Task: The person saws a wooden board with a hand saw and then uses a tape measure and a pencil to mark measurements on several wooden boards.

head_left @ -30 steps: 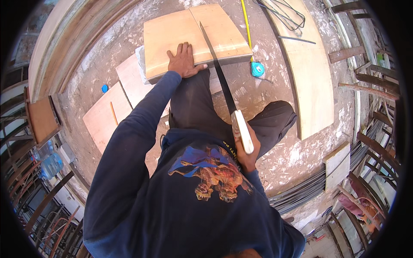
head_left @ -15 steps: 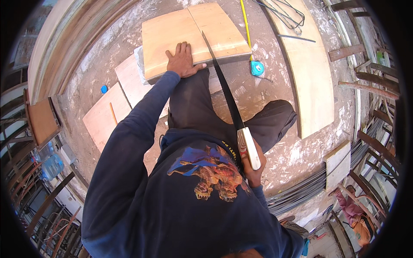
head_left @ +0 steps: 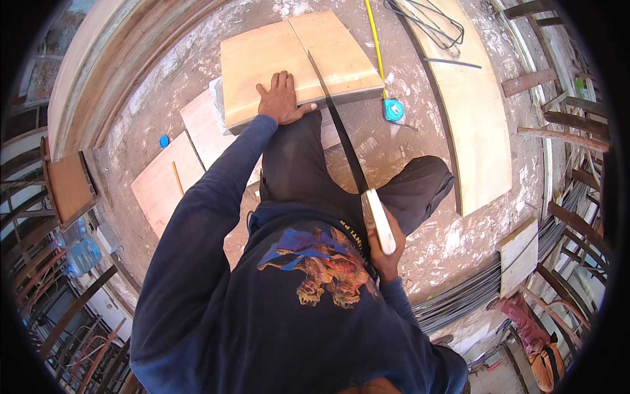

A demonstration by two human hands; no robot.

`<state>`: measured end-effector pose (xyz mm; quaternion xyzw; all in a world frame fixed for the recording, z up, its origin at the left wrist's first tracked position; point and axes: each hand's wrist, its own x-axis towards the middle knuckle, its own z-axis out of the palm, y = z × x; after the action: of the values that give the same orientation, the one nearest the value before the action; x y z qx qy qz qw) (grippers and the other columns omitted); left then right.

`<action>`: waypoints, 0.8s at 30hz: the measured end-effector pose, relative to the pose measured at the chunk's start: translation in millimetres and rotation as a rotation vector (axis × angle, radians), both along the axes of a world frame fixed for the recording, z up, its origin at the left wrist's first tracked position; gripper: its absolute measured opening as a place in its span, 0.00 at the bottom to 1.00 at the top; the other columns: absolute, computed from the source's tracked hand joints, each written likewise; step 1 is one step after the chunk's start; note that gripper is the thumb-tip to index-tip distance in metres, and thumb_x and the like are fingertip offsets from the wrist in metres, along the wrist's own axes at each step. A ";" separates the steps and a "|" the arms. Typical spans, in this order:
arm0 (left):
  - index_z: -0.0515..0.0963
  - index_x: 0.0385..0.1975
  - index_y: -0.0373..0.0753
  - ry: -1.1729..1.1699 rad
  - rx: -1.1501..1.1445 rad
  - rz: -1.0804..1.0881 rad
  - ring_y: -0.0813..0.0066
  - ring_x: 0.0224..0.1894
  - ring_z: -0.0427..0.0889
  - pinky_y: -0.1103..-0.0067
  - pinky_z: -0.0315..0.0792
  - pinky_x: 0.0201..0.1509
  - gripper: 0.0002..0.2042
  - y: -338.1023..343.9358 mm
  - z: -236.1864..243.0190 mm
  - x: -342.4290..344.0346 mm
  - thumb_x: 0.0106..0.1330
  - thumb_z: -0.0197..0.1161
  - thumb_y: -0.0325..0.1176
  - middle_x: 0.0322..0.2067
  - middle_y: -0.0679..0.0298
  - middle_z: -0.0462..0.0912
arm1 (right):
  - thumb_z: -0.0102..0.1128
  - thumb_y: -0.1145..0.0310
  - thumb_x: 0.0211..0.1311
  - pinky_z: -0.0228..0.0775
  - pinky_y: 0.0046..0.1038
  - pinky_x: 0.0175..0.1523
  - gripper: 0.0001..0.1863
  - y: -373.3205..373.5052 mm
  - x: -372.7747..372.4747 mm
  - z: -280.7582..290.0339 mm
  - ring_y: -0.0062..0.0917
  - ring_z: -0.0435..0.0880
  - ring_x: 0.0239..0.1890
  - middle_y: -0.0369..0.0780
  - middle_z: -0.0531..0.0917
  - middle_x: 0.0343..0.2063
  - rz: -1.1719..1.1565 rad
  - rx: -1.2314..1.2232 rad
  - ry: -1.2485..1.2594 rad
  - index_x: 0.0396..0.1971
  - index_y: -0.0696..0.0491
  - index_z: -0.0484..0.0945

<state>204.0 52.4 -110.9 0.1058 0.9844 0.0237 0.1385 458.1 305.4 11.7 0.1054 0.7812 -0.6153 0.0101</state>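
A handsaw (head_left: 345, 134) with a dark blade and white handle slants from my lap up to a thick pale plywood board (head_left: 256, 56). My right hand (head_left: 387, 243) is wrapped round its handle, low by my hip. The blade lies across the board's near edge, its tip over the top face at the line of a cut or mark that runs to the far edge. My left hand (head_left: 283, 100) presses flat on the board left of the blade, fingers spread and thumb toward the saw. My knee is against the board's near side.
A blue tape measure (head_left: 394, 109) with yellow tape pulled out lies right of the board. A long plywood panel (head_left: 476, 125) with bent rods (head_left: 436, 26) is farther right. Thinner sheets (head_left: 164, 171), an orange pencil-like stick (head_left: 178, 178) and a blue cap (head_left: 164, 142) lie left.
The whole view has shifted slightly, with the board appearing a little lower. The saw stays at the same line with almost the same tilt. My left hand keeps its place on the board.
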 end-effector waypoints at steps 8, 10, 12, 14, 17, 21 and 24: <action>0.56 0.69 0.31 -0.064 -0.031 0.015 0.58 0.74 0.54 0.38 0.55 0.64 0.54 2.0 2.8 -1.5 0.57 0.55 0.76 0.70 0.52 0.58 | 0.60 0.77 0.52 0.73 0.32 0.57 0.28 -22.9 -51.0 -45.9 0.36 0.85 0.51 0.52 0.84 0.49 -0.039 0.084 0.069 0.57 0.60 0.76; 0.56 0.69 0.32 -0.025 0.006 0.000 0.58 0.74 0.54 0.38 0.55 0.64 0.54 2.0 2.0 -1.6 0.57 0.55 0.75 0.70 0.52 0.58 | 0.58 0.78 0.52 0.72 0.31 0.60 0.29 -1.6 4.1 -24.8 0.35 0.84 0.55 0.51 0.84 0.51 -0.033 0.040 0.022 0.59 0.61 0.75; 0.56 0.69 0.32 -0.023 0.000 0.017 0.58 0.74 0.54 0.38 0.55 0.64 0.54 1.6 1.6 -0.2 0.57 0.55 0.75 0.70 0.52 0.57 | 0.56 0.80 0.52 0.72 0.31 0.62 0.29 8.4 19.8 -18.0 0.34 0.83 0.57 0.50 0.84 0.52 -0.012 0.033 0.019 0.60 0.62 0.74; 0.56 0.69 0.32 -0.052 -0.024 0.006 0.58 0.74 0.54 0.38 0.55 0.64 0.54 1.3 2.1 -0.3 0.57 0.55 0.75 0.70 0.52 0.58 | 0.56 0.80 0.53 0.73 0.30 0.59 0.29 -1.2 2.5 -18.4 0.32 0.85 0.54 0.50 0.84 0.50 0.000 0.044 0.090 0.60 0.62 0.74; 0.56 0.69 0.32 -0.035 0.019 0.010 0.57 0.74 0.54 0.38 0.55 0.64 0.53 0.7 3.3 0.4 0.57 0.55 0.75 0.71 0.51 0.57 | 0.59 0.76 0.53 0.74 0.29 0.51 0.26 -36.9 -83.2 -51.7 0.32 0.86 0.44 0.50 0.85 0.43 -0.007 0.031 0.147 0.56 0.60 0.77; 0.56 0.69 0.32 -0.027 0.043 0.001 0.57 0.74 0.54 0.39 0.55 0.64 0.53 1.5 5.6 0.1 0.57 0.56 0.75 0.70 0.51 0.58 | 0.62 0.77 0.57 0.73 0.28 0.55 0.24 -31.3 -59.1 -22.8 0.28 0.84 0.47 0.47 0.86 0.45 -0.063 0.069 0.092 0.55 0.62 0.77; 0.57 0.69 0.31 -0.031 0.008 0.013 0.57 0.74 0.55 0.37 0.54 0.63 0.53 1.6 3.3 1.4 0.57 0.55 0.75 0.69 0.51 0.59 | 0.54 0.80 0.51 0.70 0.32 0.63 0.29 -8.0 -3.1 27.8 0.34 0.83 0.57 0.51 0.83 0.52 -0.006 0.045 0.000 0.59 0.63 0.74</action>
<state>205.4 54.0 -107.6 0.0995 0.9827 0.0304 0.1533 455.0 297.4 39.5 0.1079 0.7946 -0.5974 0.0057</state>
